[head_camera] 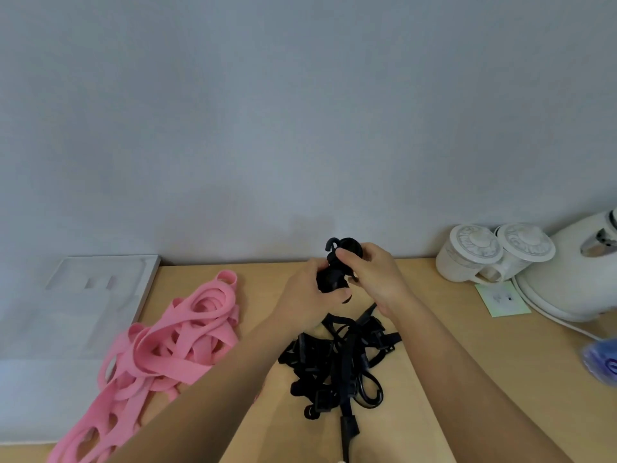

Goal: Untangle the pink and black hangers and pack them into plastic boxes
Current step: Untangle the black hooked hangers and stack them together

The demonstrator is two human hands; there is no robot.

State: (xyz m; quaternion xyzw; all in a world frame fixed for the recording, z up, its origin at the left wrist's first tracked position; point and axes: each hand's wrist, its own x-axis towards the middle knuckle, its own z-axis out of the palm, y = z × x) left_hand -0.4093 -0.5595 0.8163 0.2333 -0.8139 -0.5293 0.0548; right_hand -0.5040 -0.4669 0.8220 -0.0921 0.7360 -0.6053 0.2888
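We see a heap of flat pink fabric strap hangers (173,342), one even bubblegum pink, patterned with rows of oval holes. The tangled black strap hangers (337,365) are plain matte black, as is the rolled black strap bundle (334,279). The smooth wooden table (434,362) is honey tan. The flat plastic box (83,312) is frosted white. We count 2 white round ceramic lidded cups (467,259), lids ringed with a faint grey-blue pattern. The rounded kettle (567,285) is white with silvery metal, the small paper card (500,300) pale green, the blurred object (601,359) blue-violet, the plain wall (300,111) grey-blue.
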